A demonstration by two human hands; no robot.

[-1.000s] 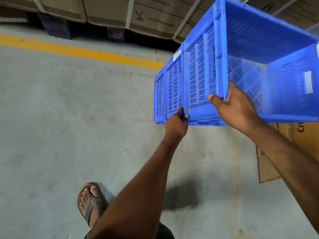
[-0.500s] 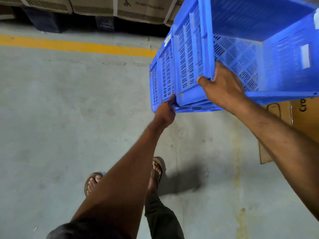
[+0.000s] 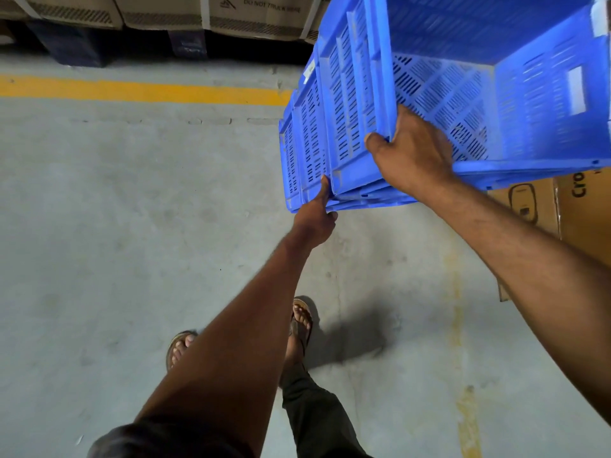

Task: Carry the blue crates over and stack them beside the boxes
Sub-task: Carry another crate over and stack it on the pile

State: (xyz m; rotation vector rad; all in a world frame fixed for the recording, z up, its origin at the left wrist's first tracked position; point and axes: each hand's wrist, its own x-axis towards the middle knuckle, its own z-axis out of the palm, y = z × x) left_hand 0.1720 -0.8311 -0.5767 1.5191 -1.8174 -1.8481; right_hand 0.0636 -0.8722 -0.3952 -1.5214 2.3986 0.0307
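Observation:
A nested stack of blue slatted plastic crates (image 3: 344, 120) hangs in the air at the upper right, tilted so the open top faces me. My right hand (image 3: 413, 153) grips the top crate's near rim at its corner, fingers inside the crate. Lower down, my left hand (image 3: 315, 216) holds the bottom corner of the stack, thumb pressed along the edge. Brown cardboard boxes (image 3: 555, 206) stand on the floor at the right, partly hidden behind the crates and my right arm.
A grey concrete floor (image 3: 132, 209) stretches to the left, crossed by a yellow line (image 3: 142, 90). Beyond it, strapped cartons (image 3: 251, 11) sit on dark pallets along the top. My sandalled feet (image 3: 301, 322) are below the crates.
The crates have risen and shifted slightly toward the upper right in view. My feet have stepped forward; both grips are unchanged.

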